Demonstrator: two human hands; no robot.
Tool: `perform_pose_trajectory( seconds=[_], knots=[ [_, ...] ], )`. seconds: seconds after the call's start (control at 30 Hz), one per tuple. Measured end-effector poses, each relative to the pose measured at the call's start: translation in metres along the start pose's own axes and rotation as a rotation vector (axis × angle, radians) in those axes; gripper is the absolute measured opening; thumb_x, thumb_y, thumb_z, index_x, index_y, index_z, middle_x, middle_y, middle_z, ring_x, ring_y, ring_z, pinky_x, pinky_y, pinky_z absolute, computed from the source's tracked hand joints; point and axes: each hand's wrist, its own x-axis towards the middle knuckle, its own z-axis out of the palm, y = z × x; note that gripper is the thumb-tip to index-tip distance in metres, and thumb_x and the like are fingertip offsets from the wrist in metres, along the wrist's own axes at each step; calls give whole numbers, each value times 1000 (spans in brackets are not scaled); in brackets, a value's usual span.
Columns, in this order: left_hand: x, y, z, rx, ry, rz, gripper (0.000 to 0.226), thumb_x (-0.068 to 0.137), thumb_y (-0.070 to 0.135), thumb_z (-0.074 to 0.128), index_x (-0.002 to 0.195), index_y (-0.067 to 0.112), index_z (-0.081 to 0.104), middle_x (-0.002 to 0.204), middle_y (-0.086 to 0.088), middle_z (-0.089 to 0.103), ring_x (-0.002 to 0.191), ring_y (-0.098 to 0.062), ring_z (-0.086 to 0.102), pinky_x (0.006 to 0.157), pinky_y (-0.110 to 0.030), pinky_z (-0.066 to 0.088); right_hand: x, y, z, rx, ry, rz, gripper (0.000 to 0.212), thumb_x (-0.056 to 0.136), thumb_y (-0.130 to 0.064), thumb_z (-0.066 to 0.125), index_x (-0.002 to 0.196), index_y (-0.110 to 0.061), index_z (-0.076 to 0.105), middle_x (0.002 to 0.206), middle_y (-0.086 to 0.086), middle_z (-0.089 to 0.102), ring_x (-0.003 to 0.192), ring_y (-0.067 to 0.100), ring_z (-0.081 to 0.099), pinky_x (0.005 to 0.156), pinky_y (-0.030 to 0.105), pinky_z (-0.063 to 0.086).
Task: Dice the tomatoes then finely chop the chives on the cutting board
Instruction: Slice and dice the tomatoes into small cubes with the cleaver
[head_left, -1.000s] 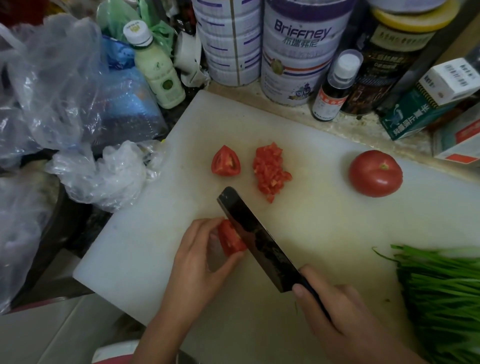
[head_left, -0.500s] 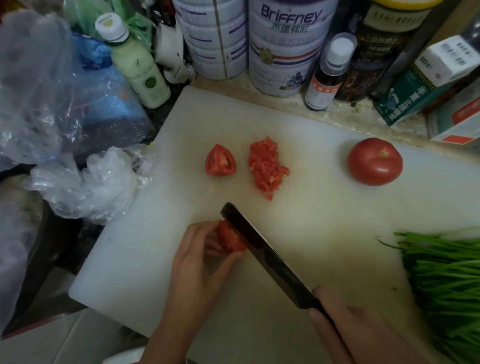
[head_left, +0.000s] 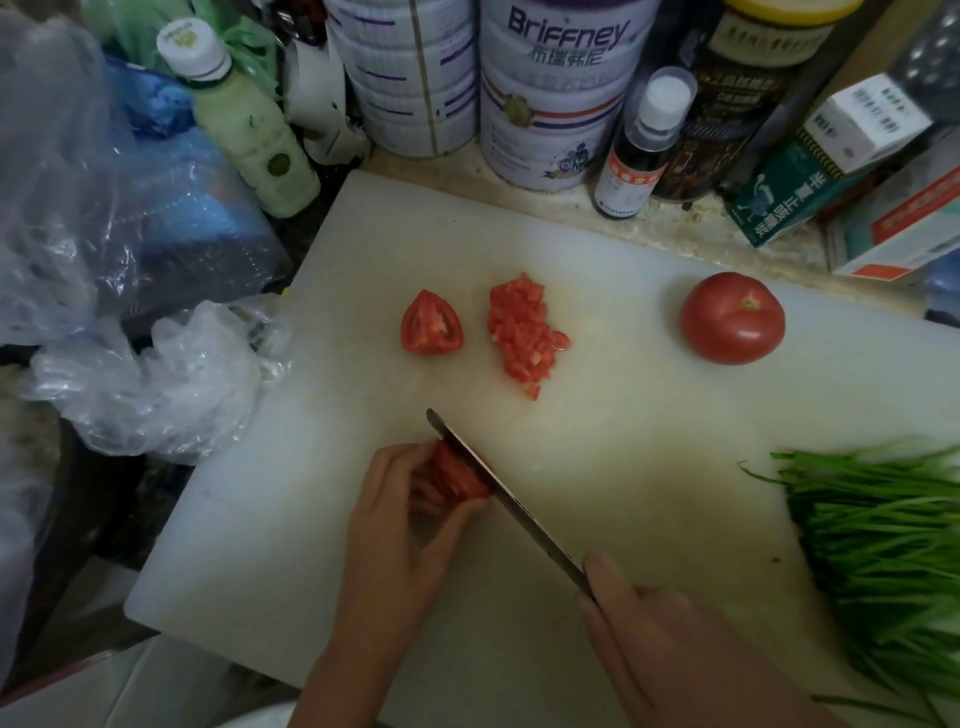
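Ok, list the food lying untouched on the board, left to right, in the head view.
Tomato wedge → diced tomato → whole tomato → chives.

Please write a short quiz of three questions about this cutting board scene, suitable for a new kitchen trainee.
1. True or false: the chives are already chopped.
2. Which hand grips the knife? A) left B) right C) neither
3. What does the left hand hold beside the blade?
Key: 1 false, they lie uncut on the cutting board; 2 B, the right hand; 3 a tomato piece.
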Motion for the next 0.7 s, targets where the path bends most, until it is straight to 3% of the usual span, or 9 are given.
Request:
perform_pose_trajectory(
  seconds=[0.07, 0.17, 0.27, 0.5, 0.63, 0.7],
  knots=[
    [0, -2, 1, -19, 1, -11, 47, 74, 25, 77, 115, 28, 54, 108, 17, 54, 85, 1, 60, 75, -6, 45, 6, -1, -1, 27, 14, 14, 29, 100, -46, 17, 124, -30, 17, 67, -8, 29, 84, 29, 46, 67, 30, 31],
    [-1, -4, 2, -27, 4, -15, 46, 74, 26, 77, 115, 26, 55, 108, 16, 54, 85, -1, 60, 75, -7, 46, 15, -6, -3, 15, 82, -31, 15, 100, -42, 14, 112, -32, 14, 66, -9, 28, 74, 27, 46, 65, 33, 33],
    [-2, -6, 3, -36, 13, -14, 46, 75, 29, 77, 116, 25, 56, 110, 16, 53, 86, -3, 60, 76, -10, 47, 31, -10, -6, 17, 186, -94, 15, 100, -41, 12, 105, -29, 16, 67, -5, 34, 67, 30, 43, 66, 39, 40],
    [-4, -7, 5, -24, 15, 20, 44, 80, 42, 68, 118, 25, 53, 111, 17, 50, 85, -1, 57, 76, -7, 43, 52, -17, -11, -2, 326, -121, 25, 103, -34, 22, 118, -16, 32, 86, 13, 60, 82, 37, 57, 65, 39, 38],
    [-6, -6, 6, -31, 20, 20, 46, 81, 43, 66, 119, 22, 52, 113, 17, 49, 84, -4, 56, 76, -8, 43, 31, -5, 7, 20, 326, -115, 21, 102, -37, 20, 112, -21, 30, 70, 3, 50, 68, 30, 54, 61, 39, 40],
    [-6, -7, 7, -30, 18, 20, 45, 81, 42, 68, 119, 21, 53, 111, 16, 49, 82, -7, 55, 74, -9, 43, 13, 5, 15, 55, 289, -78, 17, 101, -39, 20, 108, -26, 28, 62, -5, 42, 52, 17, 42, 48, 28, 33]
  ],
)
